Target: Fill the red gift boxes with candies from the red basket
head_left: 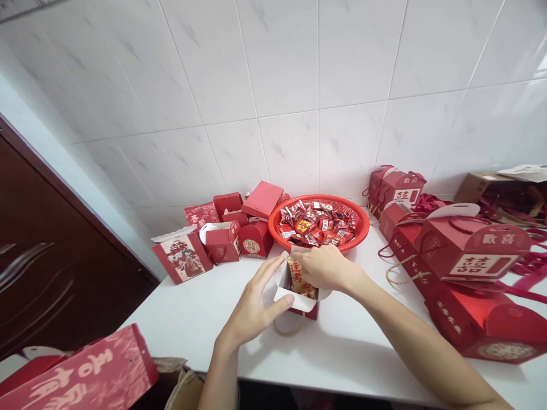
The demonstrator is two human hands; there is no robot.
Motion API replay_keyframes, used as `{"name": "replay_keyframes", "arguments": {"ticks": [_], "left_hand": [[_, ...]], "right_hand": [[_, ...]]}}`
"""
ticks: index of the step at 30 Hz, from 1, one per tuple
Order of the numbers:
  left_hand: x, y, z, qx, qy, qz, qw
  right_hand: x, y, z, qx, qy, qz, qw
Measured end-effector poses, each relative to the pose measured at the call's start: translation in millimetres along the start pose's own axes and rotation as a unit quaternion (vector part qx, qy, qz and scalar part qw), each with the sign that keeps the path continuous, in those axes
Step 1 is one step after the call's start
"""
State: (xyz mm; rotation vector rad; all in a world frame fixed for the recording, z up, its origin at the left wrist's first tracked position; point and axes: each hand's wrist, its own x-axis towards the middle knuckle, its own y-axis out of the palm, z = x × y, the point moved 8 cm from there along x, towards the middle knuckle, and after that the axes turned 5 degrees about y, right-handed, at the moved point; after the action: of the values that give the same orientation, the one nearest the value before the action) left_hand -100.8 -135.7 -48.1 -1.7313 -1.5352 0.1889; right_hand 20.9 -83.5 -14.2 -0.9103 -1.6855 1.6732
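An open candy box (pixel 310 310), red outside and white inside, stands at the front of the table with its flaps spread. My left hand (pixel 252 302) grips its left side, thumb across the front white flap. Inside is a gold snack packet (pixel 296 273) with red characters. My right hand (pixel 325 267) reaches into the box mouth from the right, curled fingers on the packet's upper part; their tips are partly hidden. A cord handle (pixel 288 333) hangs at the box front. Just behind, a red plastic basket (pixel 363 228) holds many wrapped candies (pixel 316 222).
Several small red boxes (pixel 222 242) stand at the back left. Larger red handled boxes (pixel 474 245) are stacked along the right, with a cardboard box (pixel 474 191) behind. At the lower left, a large red box (pixel 85 370) lies beside the table edge. A tiled wall (pixel 290 85) rises behind.
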Motion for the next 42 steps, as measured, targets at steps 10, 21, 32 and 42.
{"name": "replay_keyframes", "arguments": {"ticks": [10, 21, 32, 42], "left_hand": [[-0.4, 7.7, -2.8, 0.006, -0.013, 0.014, 1.000], [-5.8, 6.4, -0.3, -0.005, -0.014, -0.012, 1.000], [6.9, 11.3, -2.5, 0.001, -0.006, -0.087, 0.996], [10.3, 20.9, 6.5, -0.043, -0.028, -0.134, 0.990]], "right_hand": [[-3.6, -5.6, -7.1, 0.010, 0.000, 0.026, 1.000], [-19.1, -32.2, -35.8, 0.066, -0.009, -0.008, 0.998], [-14.7, -13.2, -27.7, 0.098, -0.063, 0.077, 0.990], [-21.7, -20.6, -34.3, 0.168, -0.093, 0.092, 0.977]]}}
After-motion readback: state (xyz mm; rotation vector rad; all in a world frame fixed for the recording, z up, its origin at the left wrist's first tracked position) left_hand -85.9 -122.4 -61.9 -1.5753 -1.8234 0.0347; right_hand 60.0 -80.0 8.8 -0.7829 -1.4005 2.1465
